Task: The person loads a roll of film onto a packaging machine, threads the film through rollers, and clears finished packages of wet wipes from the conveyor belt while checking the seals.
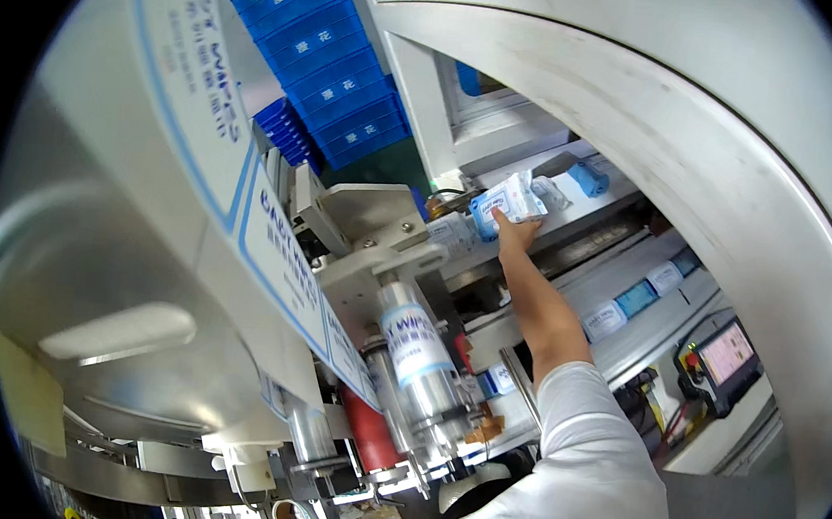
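My right hand (516, 232) reaches far forward over a machine and is closed on a white and blue pack of wet wipes (510, 201). The thumb presses on its near face, while the fingers are mostly hidden behind it. The pack is tilted above a pale conveyor channel. Beside it on the left lies another whitish pack (452, 233). Past it to the right are a crumpled-looking clear and white pack (552, 194) and a blue pack (588, 179). No part of my left hand shows.
Printed film (285, 274) runs down at left toward a metal roller (415, 341) and a red roller (370, 432). A second conveyor carries several packs (637, 298). A control screen (726, 356) stands at right. Blue crates (323, 70) are stacked behind. A white frame (678, 95) arches overhead.
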`<action>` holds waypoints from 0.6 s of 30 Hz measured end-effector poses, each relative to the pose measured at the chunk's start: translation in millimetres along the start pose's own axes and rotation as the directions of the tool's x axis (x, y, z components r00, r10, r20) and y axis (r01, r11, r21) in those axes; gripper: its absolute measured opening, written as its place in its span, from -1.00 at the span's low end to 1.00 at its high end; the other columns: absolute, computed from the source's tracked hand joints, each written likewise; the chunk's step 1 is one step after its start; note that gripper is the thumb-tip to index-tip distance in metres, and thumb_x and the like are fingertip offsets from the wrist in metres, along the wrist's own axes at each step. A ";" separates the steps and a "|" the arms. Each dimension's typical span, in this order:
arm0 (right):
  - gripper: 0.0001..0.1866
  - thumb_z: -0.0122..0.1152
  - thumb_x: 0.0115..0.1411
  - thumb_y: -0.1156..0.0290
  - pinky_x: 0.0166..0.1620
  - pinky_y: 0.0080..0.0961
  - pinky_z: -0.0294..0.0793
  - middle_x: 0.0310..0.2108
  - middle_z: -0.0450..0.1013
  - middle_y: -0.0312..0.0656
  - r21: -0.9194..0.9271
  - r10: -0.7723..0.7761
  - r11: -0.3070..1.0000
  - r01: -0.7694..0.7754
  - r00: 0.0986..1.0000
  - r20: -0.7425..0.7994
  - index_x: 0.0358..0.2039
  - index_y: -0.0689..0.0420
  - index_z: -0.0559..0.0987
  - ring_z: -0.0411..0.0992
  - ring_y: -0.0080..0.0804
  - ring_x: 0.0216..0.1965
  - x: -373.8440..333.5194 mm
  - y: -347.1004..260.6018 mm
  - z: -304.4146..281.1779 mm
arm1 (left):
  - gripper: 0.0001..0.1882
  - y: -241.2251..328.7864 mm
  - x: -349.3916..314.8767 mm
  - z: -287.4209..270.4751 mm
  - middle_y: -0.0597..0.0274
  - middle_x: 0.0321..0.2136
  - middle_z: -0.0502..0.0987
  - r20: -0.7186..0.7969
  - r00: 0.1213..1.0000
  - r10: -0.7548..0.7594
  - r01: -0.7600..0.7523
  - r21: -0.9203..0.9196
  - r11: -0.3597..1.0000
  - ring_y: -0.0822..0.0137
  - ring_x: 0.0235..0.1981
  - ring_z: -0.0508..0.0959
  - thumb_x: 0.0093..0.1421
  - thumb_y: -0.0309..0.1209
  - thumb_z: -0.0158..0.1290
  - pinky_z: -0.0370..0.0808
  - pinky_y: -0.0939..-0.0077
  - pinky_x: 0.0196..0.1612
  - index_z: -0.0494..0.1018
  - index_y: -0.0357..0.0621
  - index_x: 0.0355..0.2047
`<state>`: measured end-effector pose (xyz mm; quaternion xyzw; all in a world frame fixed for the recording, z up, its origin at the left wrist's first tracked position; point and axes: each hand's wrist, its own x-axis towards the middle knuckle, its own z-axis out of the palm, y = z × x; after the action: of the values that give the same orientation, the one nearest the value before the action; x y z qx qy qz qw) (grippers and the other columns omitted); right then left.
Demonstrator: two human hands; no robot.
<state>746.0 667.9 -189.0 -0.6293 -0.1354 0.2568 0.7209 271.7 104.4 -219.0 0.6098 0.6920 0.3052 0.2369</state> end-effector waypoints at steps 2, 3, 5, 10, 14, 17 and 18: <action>-0.02 0.53 -0.22 0.33 0.02 -0.37 0.34 0.02 0.33 0.06 -0.162 0.107 0.982 -0.099 0.993 0.044 0.15 0.28 0.13 0.36 -0.14 0.00 -8.0 34.5 31.9 | -0.72 24.9 -19.4 -22.0 0.07 -0.30 0.52 -0.094 0.992 0.090 -0.059 0.293 0.954 0.04 -0.16 0.47 0.24 -0.33 -0.04 0.39 0.21 -0.06 0.44 -0.16 -0.08; -0.04 0.53 -0.21 0.31 0.00 -0.35 0.36 0.00 0.35 0.06 -0.196 0.173 0.968 -0.157 0.983 0.069 0.15 0.28 0.15 0.38 -0.13 -0.03 -7.9 50.7 48.3 | -0.66 21.4 -30.0 -30.5 0.05 -0.26 0.51 -0.112 0.991 0.066 -0.023 0.353 0.935 0.04 -0.14 0.45 0.24 -0.25 -0.05 0.38 0.19 -0.05 0.42 -0.18 -0.06; -0.16 0.47 -0.14 0.23 -0.06 -0.31 0.41 -0.07 0.41 0.02 -0.223 0.383 0.918 -0.329 0.881 0.277 0.09 0.25 0.24 0.42 -0.13 -0.10 -6.7 86.9 71.7 | -0.52 3.6 -56.0 -40.9 0.02 -0.17 0.48 -0.147 0.989 0.031 0.039 0.449 0.893 0.04 -0.08 0.43 0.23 -0.09 -0.06 0.36 0.16 -0.03 0.37 -0.22 -0.02; -0.58 0.09 0.18 0.07 -0.25 -0.26 0.51 -0.27 0.50 -0.09 -0.379 0.555 0.821 -0.428 0.440 0.706 -0.16 0.18 0.46 0.49 -0.16 -0.26 73.0 130.1 59.7 | -0.61 38.4 25.0 -47.4 -0.18 -0.15 0.36 -0.317 0.940 0.125 0.083 0.569 0.818 -0.13 -0.08 0.33 0.15 -0.30 0.07 0.27 0.03 -0.01 0.36 -0.28 -0.08; -0.86 0.16 0.01 0.41 -0.45 -0.40 0.52 -0.52 0.49 -0.13 -0.247 0.395 0.911 -0.329 0.530 0.751 -0.45 0.21 0.51 0.49 -0.31 -0.53 -11.3 54.5 58.1 | -0.52 -32.5 -41.7 -84.0 -0.21 -0.16 0.34 -0.505 0.863 0.023 0.338 0.611 0.716 -0.10 -0.08 0.31 0.18 -0.22 0.03 0.25 0.05 0.00 0.29 -0.37 -0.04; -0.80 0.05 0.21 0.37 -0.31 -0.51 0.52 -0.37 0.51 -0.13 0.083 0.041 0.985 -0.150 0.677 0.735 -0.23 0.20 0.50 0.50 -0.42 -0.40 -42.2 -70.4 -33.1 | -0.50 -76.2 -38.0 -93.5 -0.13 -0.24 0.40 -0.503 0.863 0.034 0.416 0.749 0.516 -0.03 -0.20 0.40 0.22 -0.14 -0.02 0.35 0.10 -0.09 0.30 -0.34 -0.04; -0.76 0.03 0.22 0.36 -0.24 -0.52 0.52 -0.35 0.51 -0.13 0.220 -0.111 0.974 -0.055 0.729 0.676 -0.16 0.22 0.48 0.50 -0.41 -0.32 -57.4 -103.2 -73.6 | -0.49 -97.8 -28.3 -100.1 -0.10 -0.27 0.41 -0.496 0.868 0.030 0.434 0.785 0.442 -0.01 -0.24 0.42 0.22 -0.11 -0.02 0.38 0.12 -0.12 0.31 -0.34 -0.05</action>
<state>757.1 567.3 -93.5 -0.4027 -0.3708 0.4727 0.6905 137.3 56.2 -219.6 0.4667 0.8519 0.0027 -0.2377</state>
